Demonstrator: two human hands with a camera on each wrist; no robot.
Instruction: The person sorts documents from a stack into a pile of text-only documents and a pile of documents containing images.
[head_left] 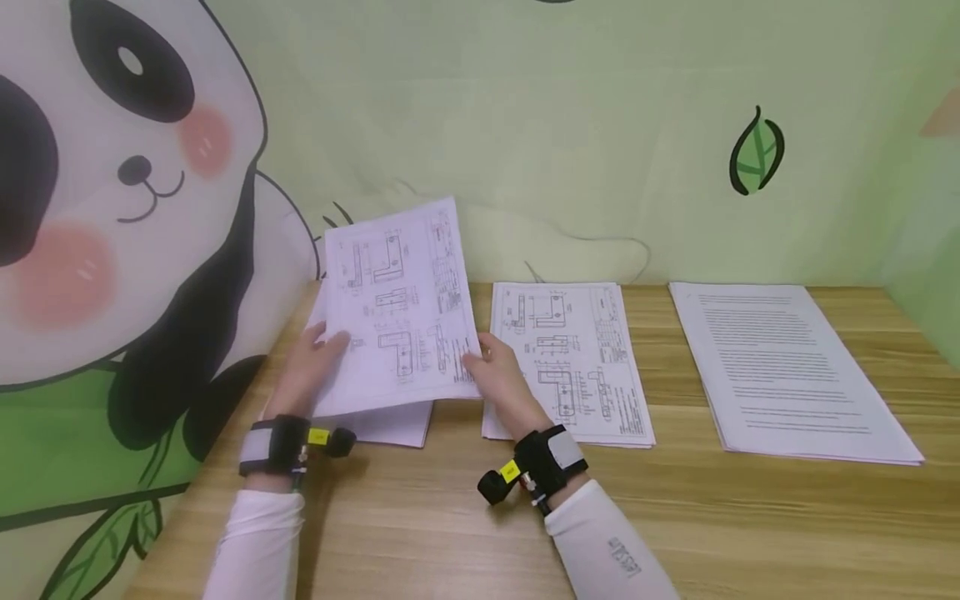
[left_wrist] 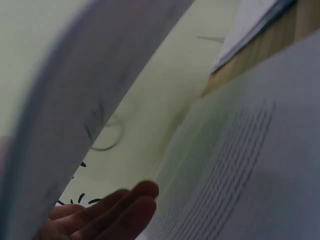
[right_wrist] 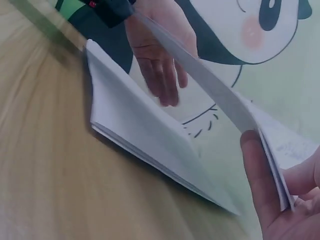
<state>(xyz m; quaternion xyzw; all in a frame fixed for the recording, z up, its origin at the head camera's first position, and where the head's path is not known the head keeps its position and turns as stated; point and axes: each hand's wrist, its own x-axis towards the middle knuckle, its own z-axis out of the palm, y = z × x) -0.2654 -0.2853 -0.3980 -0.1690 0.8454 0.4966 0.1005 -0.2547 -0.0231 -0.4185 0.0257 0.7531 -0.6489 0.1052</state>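
Note:
A thin stack of drawing sheets (head_left: 397, 312), printed with part outlines and dimensions, is raised and tilted over the left side of the table. My left hand (head_left: 311, 371) holds its left edge, thumb on top and fingers (left_wrist: 142, 195) stretched out underneath. At the lower right corner my right hand (head_left: 504, 379) pinches the sheets between thumb and fingers; their thin edge shows in the right wrist view. Beneath lies another paper stack (head_left: 397, 427), mostly covered in the head view. Lines of text mark its top page (left_wrist: 280, 165) in the left wrist view.
A second stack of drawings (head_left: 596, 367) lies at the middle of the wooden table (head_left: 420, 517), beside my right hand. Farther right is a stack of text pages (head_left: 787, 375). A wall with a panda picture (head_left: 135, 171) stands close behind and left.

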